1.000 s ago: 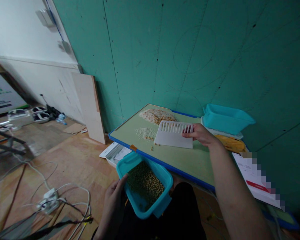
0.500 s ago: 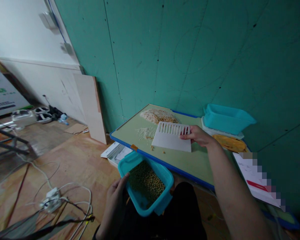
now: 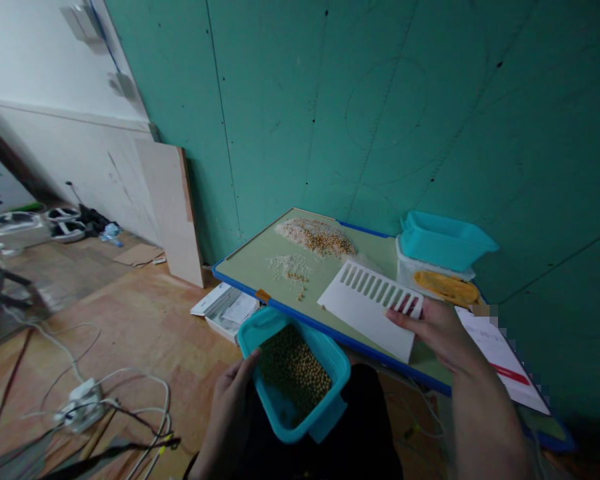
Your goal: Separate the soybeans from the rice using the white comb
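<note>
My left hand (image 3: 233, 407) grips the near-left rim of a teal plastic box (image 3: 325, 417) partly filled with yellow-green beans (image 3: 293, 370), held below the front edge of a low green board with a blue rim (image 3: 260, 267). My right hand (image 3: 437, 327) holds a white slotted plastic scraper (image 3: 367, 310) by its right end, lifted and tilted over the board's front right part. A large heap of mixed rice and beans (image 3: 315, 235) lies at the board's far end, and a smaller patch (image 3: 291, 267) lies nearer.
A teal lid (image 3: 445, 240) rests on a white container (image 3: 410, 270) with a yellow thing (image 3: 445, 287) at the board's right. Papers (image 3: 500, 360) lie right of my hand. A white box (image 3: 225, 308) sits on the floor; a power strip with cables (image 3: 83, 407) lies left.
My right hand has drawn the scraper back from the grain piles toward the board's front right and lifted it. The box in my left hand has barely moved.
</note>
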Action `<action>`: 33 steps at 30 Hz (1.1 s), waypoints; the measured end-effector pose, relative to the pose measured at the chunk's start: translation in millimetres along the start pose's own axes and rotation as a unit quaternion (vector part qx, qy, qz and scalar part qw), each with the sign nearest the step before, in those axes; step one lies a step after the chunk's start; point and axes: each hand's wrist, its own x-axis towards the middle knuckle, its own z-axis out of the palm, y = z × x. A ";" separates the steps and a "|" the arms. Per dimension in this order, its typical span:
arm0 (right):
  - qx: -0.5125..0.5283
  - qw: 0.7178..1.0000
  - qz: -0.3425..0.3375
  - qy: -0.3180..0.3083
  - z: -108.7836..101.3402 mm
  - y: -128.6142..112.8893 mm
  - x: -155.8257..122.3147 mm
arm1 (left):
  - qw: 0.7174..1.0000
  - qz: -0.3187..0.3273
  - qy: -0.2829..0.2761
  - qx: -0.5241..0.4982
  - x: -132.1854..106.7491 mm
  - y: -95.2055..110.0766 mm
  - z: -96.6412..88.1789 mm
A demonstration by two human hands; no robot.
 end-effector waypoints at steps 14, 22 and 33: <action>0.039 0.998 0.015 0.041 25.3 6.3 28.8 | 1.000 0.020 0.017 0.014 15.1 4.8 -14.5; 0.027 0.999 0.004 -0.047 34.5 -4.4 40.7 | 0.998 0.042 0.044 0.013 17.4 17.5 -16.9; 0.029 0.999 0.001 0.040 40.0 0.0 51.2 | 0.999 0.032 0.024 0.006 20.1 14.4 -22.1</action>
